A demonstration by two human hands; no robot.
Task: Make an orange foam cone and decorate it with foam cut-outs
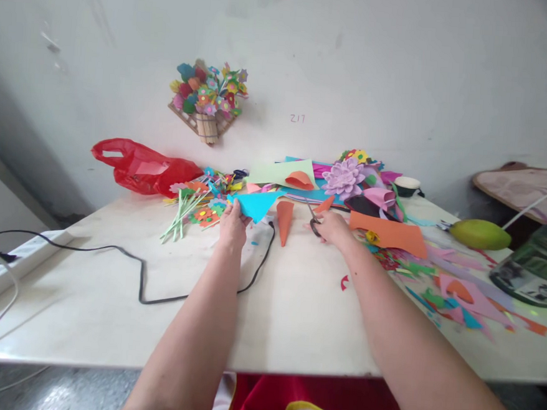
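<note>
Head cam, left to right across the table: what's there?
red bag → green-stemmed flowers → left hand holding blue sheet → orange cone → right hand on scissors → orange sheet → yellow-green oval object

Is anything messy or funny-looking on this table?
Yes. Colourful paper scraps lie scattered over the right side of the table, and a black cable snakes across it to just below the blue sheet that the left hand holds. The right hand holds scissors.

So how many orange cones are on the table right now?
2: one orange cone lies between left hand and right hand; a curled orange cone sits on the pale green sheet. The paper pile may hide more.
</note>
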